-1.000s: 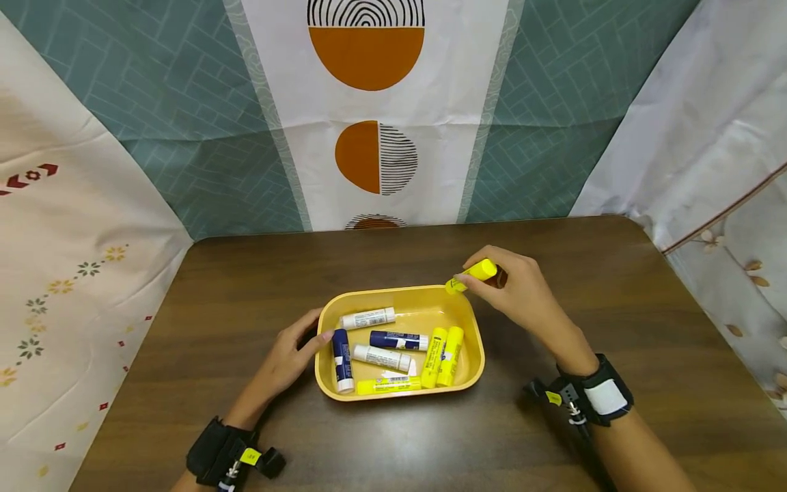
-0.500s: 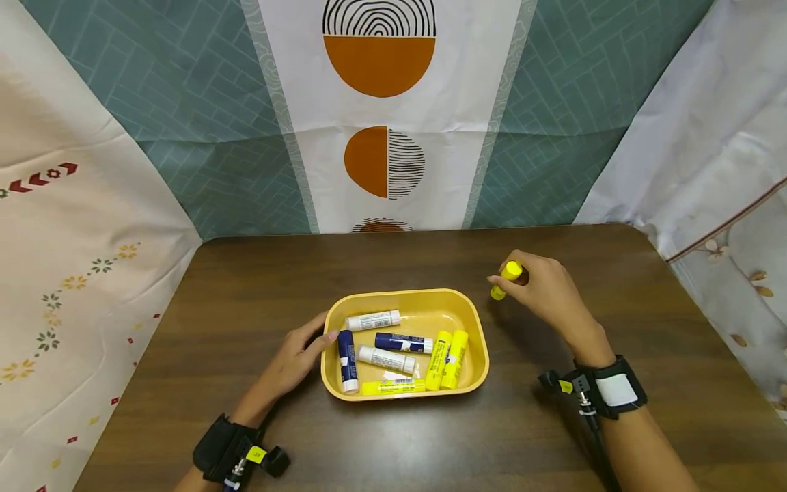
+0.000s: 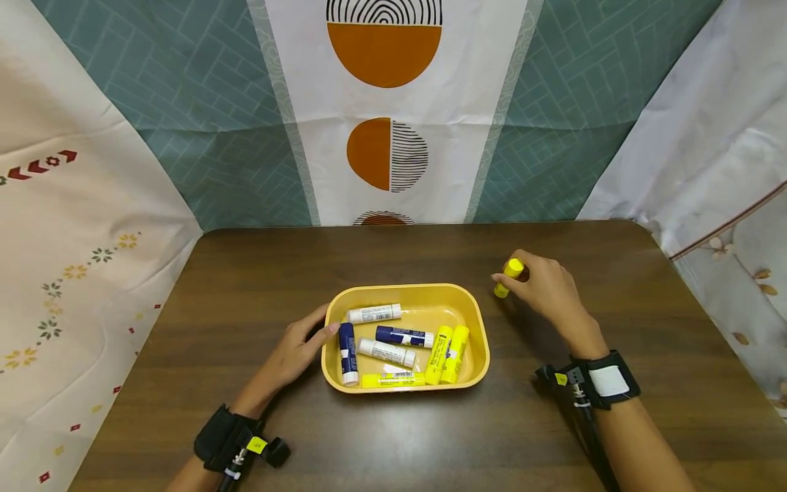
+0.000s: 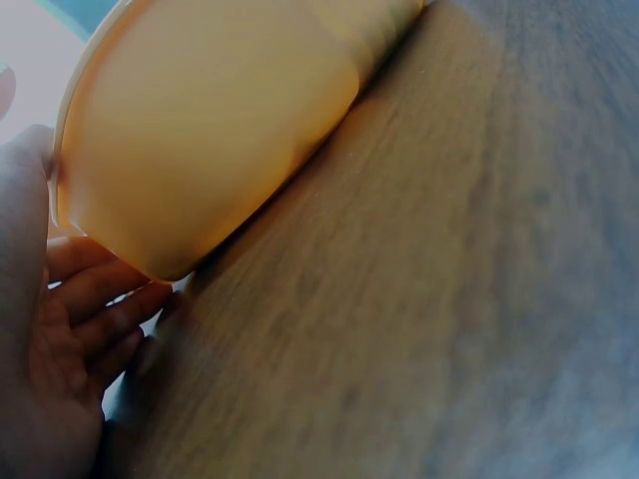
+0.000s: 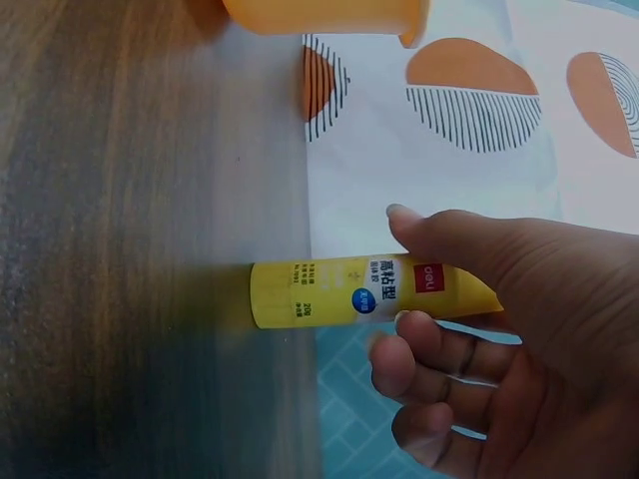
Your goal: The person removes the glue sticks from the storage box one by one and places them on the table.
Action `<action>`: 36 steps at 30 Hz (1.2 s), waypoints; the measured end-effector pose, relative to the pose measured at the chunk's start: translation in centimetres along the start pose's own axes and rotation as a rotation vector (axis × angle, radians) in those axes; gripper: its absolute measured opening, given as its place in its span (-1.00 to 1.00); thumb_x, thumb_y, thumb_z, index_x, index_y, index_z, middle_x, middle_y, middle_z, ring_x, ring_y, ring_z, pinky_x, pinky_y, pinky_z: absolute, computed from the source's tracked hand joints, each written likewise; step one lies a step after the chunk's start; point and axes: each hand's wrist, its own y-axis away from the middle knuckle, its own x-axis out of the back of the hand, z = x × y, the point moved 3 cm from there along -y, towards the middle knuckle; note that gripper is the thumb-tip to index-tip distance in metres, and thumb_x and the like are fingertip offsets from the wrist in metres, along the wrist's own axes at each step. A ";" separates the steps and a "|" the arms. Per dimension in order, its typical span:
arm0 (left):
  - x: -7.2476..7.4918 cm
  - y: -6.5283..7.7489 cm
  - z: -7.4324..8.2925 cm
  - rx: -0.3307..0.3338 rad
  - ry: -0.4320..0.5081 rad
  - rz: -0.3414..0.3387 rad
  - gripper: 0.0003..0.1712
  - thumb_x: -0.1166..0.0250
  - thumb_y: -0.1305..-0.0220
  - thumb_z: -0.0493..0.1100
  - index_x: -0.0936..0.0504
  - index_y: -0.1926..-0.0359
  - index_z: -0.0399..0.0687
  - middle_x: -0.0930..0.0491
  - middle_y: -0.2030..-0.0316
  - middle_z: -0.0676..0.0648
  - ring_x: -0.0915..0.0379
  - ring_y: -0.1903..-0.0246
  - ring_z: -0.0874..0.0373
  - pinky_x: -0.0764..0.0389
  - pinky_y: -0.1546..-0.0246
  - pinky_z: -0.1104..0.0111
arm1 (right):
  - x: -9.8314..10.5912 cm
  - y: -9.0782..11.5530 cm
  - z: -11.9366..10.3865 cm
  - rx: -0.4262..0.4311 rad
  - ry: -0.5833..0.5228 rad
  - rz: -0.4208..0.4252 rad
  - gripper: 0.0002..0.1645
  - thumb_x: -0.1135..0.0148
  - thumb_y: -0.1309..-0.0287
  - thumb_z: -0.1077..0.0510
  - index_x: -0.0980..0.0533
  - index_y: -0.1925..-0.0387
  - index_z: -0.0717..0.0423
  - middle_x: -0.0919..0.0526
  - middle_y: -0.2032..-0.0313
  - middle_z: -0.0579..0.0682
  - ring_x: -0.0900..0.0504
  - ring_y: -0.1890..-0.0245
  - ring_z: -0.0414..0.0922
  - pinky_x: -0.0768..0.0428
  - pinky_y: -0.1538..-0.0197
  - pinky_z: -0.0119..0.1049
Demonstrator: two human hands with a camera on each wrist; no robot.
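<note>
A yellow glue stick [image 3: 513, 270] stands upright on the table right of the tray, its cap end up. My right hand [image 3: 552, 292] holds it between thumb and curled fingers; the right wrist view shows the printed label of the glue stick [image 5: 329, 292] and its base close to the tabletop. At the left end of the yellow tray [image 3: 424, 296], my left hand [image 3: 298, 352] grips the rim, thumb over the edge and fingers along the outside. Inside lie white glue sticks [image 3: 387, 352], blue glue sticks [image 3: 404, 335] and several yellow glue sticks [image 3: 438, 355].
The brown wooden table [image 3: 393, 444] extends around the tray. Behind it hangs a teal and white patterned cloth [image 3: 369, 102], with pale curtains [image 3: 688, 171] at both sides. Black camera straps [image 3: 605, 379] with cables sit on both wrists.
My right hand has carried the yellow glue stick from over the tray's back right corner to the right, turned it upright and lowered it to the table. My left hand stays on the tray.
</note>
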 end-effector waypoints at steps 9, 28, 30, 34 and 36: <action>-0.1 -0.3 -0.1 0.006 0.018 0.004 -0.46 -0.12 -0.54 0.00 -0.38 -0.45 0.04 -0.47 -0.34 -0.10 -0.39 -0.32 -0.04 -0.33 -0.32 -0.09 | 0.0 0.1 0.1 -0.037 0.013 -0.028 -0.57 -0.45 -0.20 -0.07 -0.50 0.23 0.16 -0.56 0.46 0.05 -0.49 0.47 -0.01 -0.46 0.42 -0.20; -0.1 -0.4 0.0 0.009 0.019 -0.009 -0.46 -0.11 -0.55 -0.01 -0.36 -0.47 0.03 -0.44 -0.36 -0.11 -0.36 -0.34 -0.04 -0.32 -0.33 -0.09 | 0.0 -0.4 0.3 -0.025 0.030 -0.044 -0.54 -0.45 -0.19 -0.12 -0.45 0.24 0.12 -0.53 0.48 0.04 -0.47 0.49 -0.01 -0.44 0.45 -0.20; 0.0 -0.3 0.0 0.006 0.021 -0.001 -0.46 -0.11 -0.55 -0.02 -0.37 -0.46 0.03 -0.45 -0.35 -0.11 -0.37 -0.33 -0.03 -0.32 -0.33 -0.09 | 0.0 -0.4 0.2 -0.018 0.032 -0.044 -0.54 -0.45 -0.19 -0.13 -0.45 0.23 0.12 -0.53 0.48 0.04 -0.47 0.49 0.00 -0.45 0.45 -0.20; 0.0 -0.2 -0.1 0.003 0.020 0.005 -0.47 -0.11 -0.55 -0.03 -0.38 -0.45 0.03 -0.46 -0.35 -0.10 -0.38 -0.33 -0.02 -0.32 -0.33 -0.09 | 0.0 -0.4 0.2 -0.031 0.047 -0.066 -0.45 -0.43 -0.18 -0.20 -0.49 0.10 0.13 -0.58 0.44 0.06 -0.50 0.47 -0.01 -0.48 0.44 -0.19; 0.0 -0.2 -0.2 0.005 0.024 -0.003 -0.47 -0.11 -0.55 -0.03 -0.37 -0.45 0.03 -0.45 -0.35 -0.10 -0.37 -0.34 -0.03 -0.31 -0.34 -0.09 | 0.2 -0.2 0.2 -0.043 0.078 -0.074 -0.28 -0.40 -0.16 -0.29 -0.48 -0.11 0.11 -0.62 0.39 0.08 -0.51 0.48 -0.02 -0.49 0.47 -0.18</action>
